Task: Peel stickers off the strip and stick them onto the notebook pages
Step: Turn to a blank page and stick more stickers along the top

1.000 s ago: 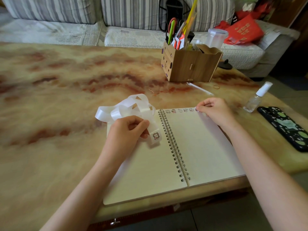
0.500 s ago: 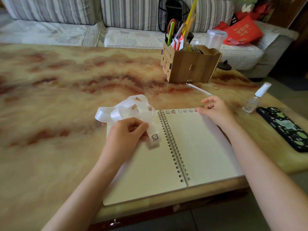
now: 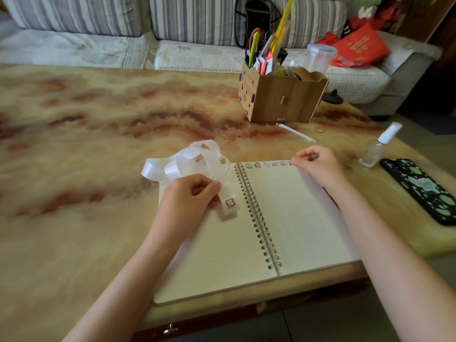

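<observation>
Two bare hands work over the open notebook (image 3: 291,218) on the bench (image 3: 74,169). Left hand (image 3: 187,201) fingers pinch the strip (image 3: 187,161), one sticker (image 3: 229,203) showing at its end over the left page. Right hand (image 3: 318,164), fingers curled closed, presses the right page's 1 o'clock corner beside a sticker row (image 3: 266,164).

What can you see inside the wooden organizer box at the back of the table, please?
Sticking out of the wooden organizer box are green-handled scissors, a yellow ruler-like stick and some orange and white pens or tools. Their lower parts and the box's bottom are hidden by its walls.
</observation>
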Demonstrator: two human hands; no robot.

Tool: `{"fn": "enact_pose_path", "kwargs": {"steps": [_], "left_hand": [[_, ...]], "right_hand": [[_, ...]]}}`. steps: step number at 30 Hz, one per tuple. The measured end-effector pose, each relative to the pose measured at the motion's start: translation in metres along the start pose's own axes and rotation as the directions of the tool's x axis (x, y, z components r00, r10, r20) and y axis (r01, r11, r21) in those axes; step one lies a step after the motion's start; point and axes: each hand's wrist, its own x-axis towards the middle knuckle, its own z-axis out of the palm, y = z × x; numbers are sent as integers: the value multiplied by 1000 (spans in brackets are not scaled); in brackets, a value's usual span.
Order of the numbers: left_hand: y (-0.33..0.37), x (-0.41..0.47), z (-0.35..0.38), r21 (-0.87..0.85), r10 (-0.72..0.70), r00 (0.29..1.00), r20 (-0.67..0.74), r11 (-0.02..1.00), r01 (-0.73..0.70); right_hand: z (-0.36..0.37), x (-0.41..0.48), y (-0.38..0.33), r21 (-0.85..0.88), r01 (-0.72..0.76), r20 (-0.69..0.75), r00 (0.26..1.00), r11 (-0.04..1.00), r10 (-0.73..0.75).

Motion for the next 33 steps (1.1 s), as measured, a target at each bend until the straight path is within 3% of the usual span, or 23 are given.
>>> {"fn": "enact_pose_path", "kwargs": {"steps": [14,19,23,28,33], "left_hand": [[2,-1,0,-27,3,1000,-7,1000,-3],[3,-1,-2,-87,20,999,-39,996,-23],[6,-1,-5,-107,77,994,-81,991,-85],[8,2,-9,-119,91,988,-126,987,-106],[8,4,-14,-132,87,985,-151,985,-107]], "right_hand": [[-11,0,1,-7,-63,33,997,998,64],[-14,-4,-17,66,21,-70,997,998,-17],[-10,-20,-49,127,124,137,980,984,-141],[11,-52,-78,197,213,414,867,957,-278],[26,-75,-87,283,182,509,803,942,-308]]}}
